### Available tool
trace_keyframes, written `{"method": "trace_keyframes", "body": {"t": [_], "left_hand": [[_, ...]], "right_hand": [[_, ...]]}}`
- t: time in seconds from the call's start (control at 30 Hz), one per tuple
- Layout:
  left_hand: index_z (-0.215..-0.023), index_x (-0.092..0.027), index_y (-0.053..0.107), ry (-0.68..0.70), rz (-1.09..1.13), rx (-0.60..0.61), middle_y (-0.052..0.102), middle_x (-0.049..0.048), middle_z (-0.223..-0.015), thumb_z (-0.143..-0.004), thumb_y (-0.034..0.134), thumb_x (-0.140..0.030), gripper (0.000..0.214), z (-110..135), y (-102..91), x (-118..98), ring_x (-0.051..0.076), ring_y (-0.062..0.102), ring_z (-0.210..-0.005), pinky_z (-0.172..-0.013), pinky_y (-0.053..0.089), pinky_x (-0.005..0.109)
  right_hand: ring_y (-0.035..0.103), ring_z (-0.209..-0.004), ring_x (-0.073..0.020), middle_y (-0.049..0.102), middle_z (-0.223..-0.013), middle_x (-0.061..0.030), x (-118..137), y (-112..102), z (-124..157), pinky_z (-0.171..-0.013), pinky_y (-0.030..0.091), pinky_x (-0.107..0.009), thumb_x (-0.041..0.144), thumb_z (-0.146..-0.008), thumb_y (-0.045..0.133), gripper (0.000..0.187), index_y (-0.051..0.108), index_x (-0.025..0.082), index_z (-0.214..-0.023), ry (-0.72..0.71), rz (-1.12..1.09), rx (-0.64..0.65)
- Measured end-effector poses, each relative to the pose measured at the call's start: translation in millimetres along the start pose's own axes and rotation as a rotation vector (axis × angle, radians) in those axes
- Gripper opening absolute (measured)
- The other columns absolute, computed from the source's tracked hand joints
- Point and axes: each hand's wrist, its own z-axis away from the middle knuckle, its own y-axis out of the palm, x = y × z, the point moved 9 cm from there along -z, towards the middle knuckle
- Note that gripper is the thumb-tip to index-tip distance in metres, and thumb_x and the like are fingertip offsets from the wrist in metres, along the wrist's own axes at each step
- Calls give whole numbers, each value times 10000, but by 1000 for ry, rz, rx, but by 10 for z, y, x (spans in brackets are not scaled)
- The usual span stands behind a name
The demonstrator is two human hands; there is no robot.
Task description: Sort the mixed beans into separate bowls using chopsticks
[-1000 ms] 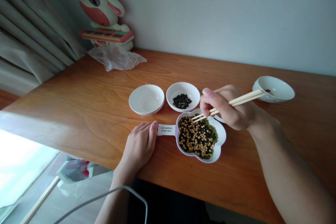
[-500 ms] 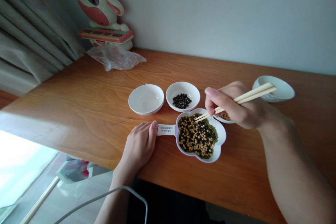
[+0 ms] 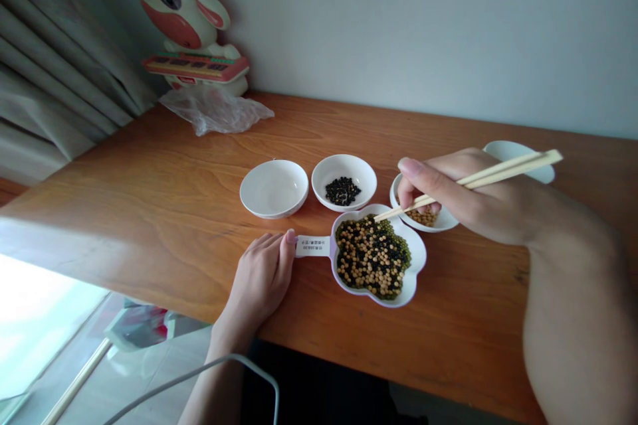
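My right hand (image 3: 463, 196) grips a pair of wooden chopsticks (image 3: 508, 169); their tips reach over the far edge of the beans in a flower-shaped dish (image 3: 417, 265). Whether the tips pinch a bean is too small to tell. Mixed black, tan and small green beans (image 3: 371, 257) fill much of that dish. My left hand (image 3: 264, 272) is closed on the end of the dish's labelled handle (image 3: 313, 246). Behind the dish, a white bowl (image 3: 366, 169) contains black beans (image 3: 342, 191). Partly under my right hand, another bowl (image 3: 446, 222) contains tan beans (image 3: 423, 216).
An empty white bowl (image 3: 274, 189) sits at the left of the row. Another bowl (image 3: 518, 151) is partly hidden behind my right hand. At the back left are a plastic bag (image 3: 214, 109) and a cow toy (image 3: 199, 33). A grey cable (image 3: 199, 368) crosses my left forearm.
My right hand has moved right, taking the chopstick tips toward the dish's far edge and uncovering more of the tan-bean bowl. My left hand keeps its hold. The view has shifted slightly.
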Motion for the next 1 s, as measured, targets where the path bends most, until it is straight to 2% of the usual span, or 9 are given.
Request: {"method": "trace_keyframes", "body": {"t": [0.17,0.33,0.5,0.67,1.0], "left_hand": [[-736,-224,488,2,4,-3,660,39,-774,-1113,343,-358,425,0,-5,-4,184,591,-699,-716,428,321],[-753,-223,495,-6,14,1,659,42,-794,-1111,349,-360,411,2,6,17,189,594,-719,-738,434,324],[-763,-223,499,-10,15,4,660,42,-807,-1114,342,-358,408,-3,12,24,188,594,-734,-751,432,326],[-752,-223,487,-4,12,5,662,39,-796,-1114,341,-355,413,-2,12,13,185,584,-724,-742,431,322],[-750,-220,513,-5,-2,-6,686,48,-803,-1100,366,-327,395,4,0,19,188,597,-722,-729,442,319]], "right_hand": [[676,-716,-193,770,-815,-41,-19,19,-16,-714,429,-341,629,-1049,359,627,729,213,-760,-38,-25,-14],[639,-649,-169,738,-743,-28,-27,63,-11,-703,414,-337,647,-1053,298,670,702,215,-738,-23,-26,16],[613,-631,-148,708,-705,-20,88,134,-25,-683,394,-327,630,-1063,302,664,707,204,-754,-56,-53,35],[509,-519,-126,592,-569,-1,241,205,-65,-591,342,-331,617,-1075,272,683,668,191,-716,-158,-58,19],[563,-575,-134,653,-621,-16,230,266,-98,-616,374,-323,590,-1085,271,681,682,186,-722,-171,-51,9]]}}
